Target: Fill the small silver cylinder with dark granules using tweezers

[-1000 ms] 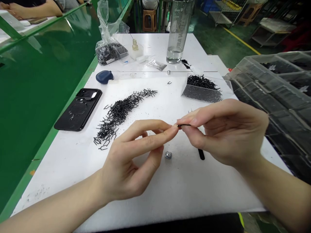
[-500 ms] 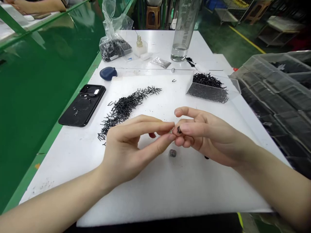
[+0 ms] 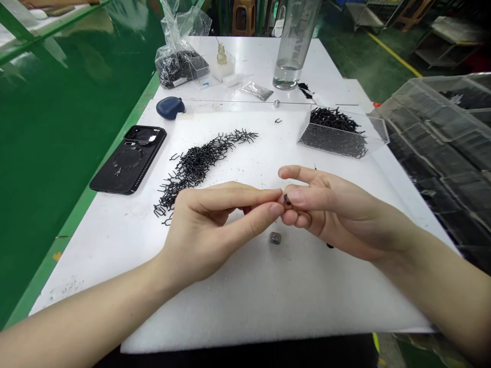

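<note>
Black wire clip [image 3: 286, 200], just one, pinched between left hand [image 3: 209, 225], right hand [image 3: 335, 212].

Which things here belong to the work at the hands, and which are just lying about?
Part of the work: left hand, right hand, small black piece at their fingertips, black wire clips heaped on the foam sheet, probably the clear tray of clips.

Just lying about: phone, blue pouch, water bottle.
</note>
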Available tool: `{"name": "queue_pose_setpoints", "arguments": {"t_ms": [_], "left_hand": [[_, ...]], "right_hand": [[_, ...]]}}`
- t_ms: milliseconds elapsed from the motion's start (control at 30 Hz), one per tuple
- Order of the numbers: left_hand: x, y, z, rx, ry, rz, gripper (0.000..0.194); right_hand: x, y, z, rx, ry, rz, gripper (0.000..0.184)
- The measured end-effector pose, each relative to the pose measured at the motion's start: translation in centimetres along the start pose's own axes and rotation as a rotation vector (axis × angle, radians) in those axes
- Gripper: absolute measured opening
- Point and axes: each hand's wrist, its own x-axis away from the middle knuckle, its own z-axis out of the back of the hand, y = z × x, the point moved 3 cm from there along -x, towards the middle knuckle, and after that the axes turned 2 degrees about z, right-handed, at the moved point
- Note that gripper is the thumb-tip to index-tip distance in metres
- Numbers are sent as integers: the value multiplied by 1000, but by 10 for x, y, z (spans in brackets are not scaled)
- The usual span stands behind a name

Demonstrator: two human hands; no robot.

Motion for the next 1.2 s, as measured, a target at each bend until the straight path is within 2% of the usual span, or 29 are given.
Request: {"name": "queue_pose_setpoints", "arguments": {"t_ms": [67,267,400,500,600,633,700,767,833,900,1000,1100,1200], "left_hand": [[0,-2,0,50,-7,30,24],[0,-10,2,128,-14,121,18],[-1,-10,3,124,-16,133,15],[-1,-9,2,128,-34,119,17],[0,-8,3,-12,-17,29,30],[1,-7,4,-101,1,-16,35],[2,-7,6,-280,-3,-100,38],[4,-6,4,-442,-84,-206,34],[6,-5,0,-571,-197,-306,29],[10,-5,-4,-650,-280,-352,26],[15,-5,-9,-704,-330,-345,25],[18,-3,-11,-725,-338,-365,27],[18,-2,-9,-739,-315,-388,29]], "right_hand": [[-1,1,0,8,-23,54,27],[-2,-2,-2,173,45,219,29],[0,-2,-3,220,47,253,30],[0,-1,-3,226,40,277,29],[-1,-9,0,282,27,361,24],[-1,-16,3,351,58,437,22],[3,-37,15,607,234,679,15],[11,-63,30,885,496,932,8],[19,-85,50,1016,693,1051,6],[23,-100,69,1097,811,1052,9],[24,-108,91,1256,910,950,9],[22,-109,100,1378,953,877,12],[23,-112,101,1409,966,871,19]]}}
